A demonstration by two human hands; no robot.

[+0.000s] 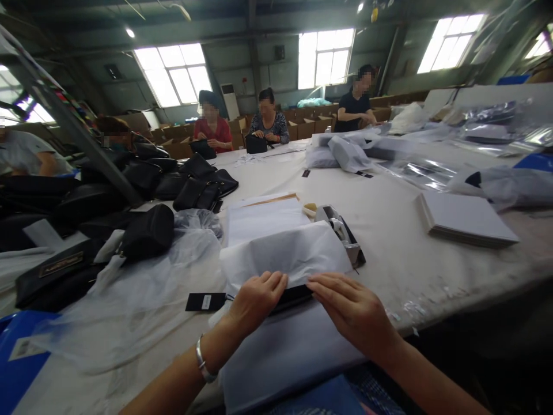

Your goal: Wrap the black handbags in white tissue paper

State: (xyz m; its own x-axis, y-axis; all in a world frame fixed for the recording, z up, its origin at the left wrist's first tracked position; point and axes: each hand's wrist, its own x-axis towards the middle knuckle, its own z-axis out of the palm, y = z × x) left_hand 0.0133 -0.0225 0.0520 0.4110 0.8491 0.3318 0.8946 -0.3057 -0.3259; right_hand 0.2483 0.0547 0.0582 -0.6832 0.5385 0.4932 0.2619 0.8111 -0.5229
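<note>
White tissue paper (285,251) lies over a black item, probably a bag (294,295), of which only a dark strip shows between my hands. My left hand (259,297), with a silver bracelet at the wrist, has its fingers closed on the near edge of the paper. On the right, my right hand (352,308) grips the same edge with its fingers held together. Both thumbs are mostly hidden. A black tag (206,302) sticks out to the left of the wrapped item. More white paper (285,357) spreads below, toward my body.
A tape dispenser (341,230) stands just beyond the paper, beside a stack of white sheets (268,219). Black bags (203,184) pile up at left near a slanted metal post (86,127). White boards (469,219) lie at right. Several people work across the table.
</note>
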